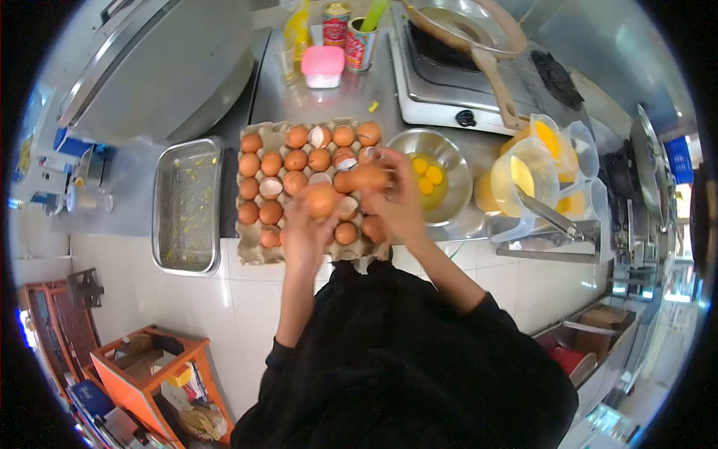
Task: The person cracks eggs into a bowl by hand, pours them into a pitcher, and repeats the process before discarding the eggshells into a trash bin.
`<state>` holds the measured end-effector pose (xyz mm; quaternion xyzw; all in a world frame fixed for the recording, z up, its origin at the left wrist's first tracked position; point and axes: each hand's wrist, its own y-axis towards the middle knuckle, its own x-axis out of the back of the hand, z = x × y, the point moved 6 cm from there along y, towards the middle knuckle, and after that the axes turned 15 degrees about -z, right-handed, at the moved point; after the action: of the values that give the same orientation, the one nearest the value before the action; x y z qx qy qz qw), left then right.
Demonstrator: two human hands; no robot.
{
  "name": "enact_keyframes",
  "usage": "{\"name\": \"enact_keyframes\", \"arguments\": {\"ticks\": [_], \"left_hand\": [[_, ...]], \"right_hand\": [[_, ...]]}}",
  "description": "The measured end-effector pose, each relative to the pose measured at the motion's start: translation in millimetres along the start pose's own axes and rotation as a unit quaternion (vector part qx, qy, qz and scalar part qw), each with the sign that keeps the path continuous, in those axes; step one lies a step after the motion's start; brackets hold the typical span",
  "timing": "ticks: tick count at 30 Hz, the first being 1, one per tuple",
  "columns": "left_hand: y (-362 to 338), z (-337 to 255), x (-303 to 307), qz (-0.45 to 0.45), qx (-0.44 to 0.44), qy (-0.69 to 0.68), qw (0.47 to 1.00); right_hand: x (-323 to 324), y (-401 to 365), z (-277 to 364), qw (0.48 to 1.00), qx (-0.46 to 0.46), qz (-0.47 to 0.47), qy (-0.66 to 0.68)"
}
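My left hand (301,233) is closed on a brown egg (321,200) over the front of a cardboard egg tray (250,251). Near the tray's right side, my right hand (402,200) grips another brown egg (368,178). Brown eggs and broken shells fill much of the tray; an empty half shell (272,187) shows its white inside. Right of the tray stands a steel bowl (458,176) with several yolks (426,174) in clear egg white. My right hand partly covers the bowl's left rim.
Left of the tray lies a steel pan (158,209) with yellow bits. Jugs of yellow liquid (490,191) stand at the right, with a metal utensil (550,213). Behind are a gas stove (441,112), a frying pan (508,34), a pink-lidded tub (323,63) and cans (360,49).
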<state>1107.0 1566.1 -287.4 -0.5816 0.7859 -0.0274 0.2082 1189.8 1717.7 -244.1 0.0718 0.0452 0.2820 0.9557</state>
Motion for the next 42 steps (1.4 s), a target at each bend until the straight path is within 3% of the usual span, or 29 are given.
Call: {"name": "enact_keyframes", "arguments": {"ticks": [1, 4, 8, 11, 14, 16, 20, 22, 23, 28, 32, 34, 38, 42], "left_hand": [[-2, 14, -31, 0.043, 0.145, -0.141, 0.978], [-7, 36, -102, 0.185, 0.059, 0.045, 0.98], [-9, 63, -156, 0.216, 0.148, -0.012, 0.965], [-9, 77, -173, 0.22, 0.158, 0.032, 0.962], [-4, 81, -180, 0.193, 0.17, 0.047, 0.965], [1, 81, -182, 0.192, 0.204, 0.029, 0.96], [13, 69, -192, 0.308, 0.111, 0.155, 0.932], [13, 63, -200, 0.389, 0.025, 0.224, 0.893], [15, 65, -201, 0.386, 0.018, 0.227, 0.894], [22, 63, -203, 0.37, -0.078, 0.264, 0.887], [14, 45, -207, 0.36, -0.188, 0.317, 0.857], [16, 45, -207, 0.351, -0.24, 0.337, 0.84], [20, 42, -207, 0.331, -0.266, 0.333, 0.842], [18, 29, -207, 0.335, -0.321, 0.386, 0.797]], "right_hand": [[28, 5, -3, 0.998, -0.035, -0.058, 0.019], [78, 15, 31, 0.989, 0.041, -0.126, 0.061], [110, -2, 54, 0.913, 0.303, -0.251, -0.111], [119, 2, 12, 0.927, 0.194, -0.257, -0.192], [135, 7, 1, 0.957, 0.039, -0.285, 0.045], [150, 14, -21, 0.957, -0.048, -0.279, 0.061], [156, 20, -30, 0.933, -0.27, -0.203, 0.124], [154, 24, -25, 0.943, -0.27, -0.174, 0.089], [152, 26, -25, 0.947, -0.271, -0.159, 0.072], [155, 35, -38, 0.985, -0.1, -0.126, -0.063], [145, 35, -11, 0.978, 0.037, -0.146, -0.147], [144, 36, -17, 0.977, 0.022, -0.143, -0.16], [145, 38, -18, 0.968, 0.019, -0.143, -0.208], [148, 37, -10, 0.941, 0.101, -0.065, -0.315]]}}
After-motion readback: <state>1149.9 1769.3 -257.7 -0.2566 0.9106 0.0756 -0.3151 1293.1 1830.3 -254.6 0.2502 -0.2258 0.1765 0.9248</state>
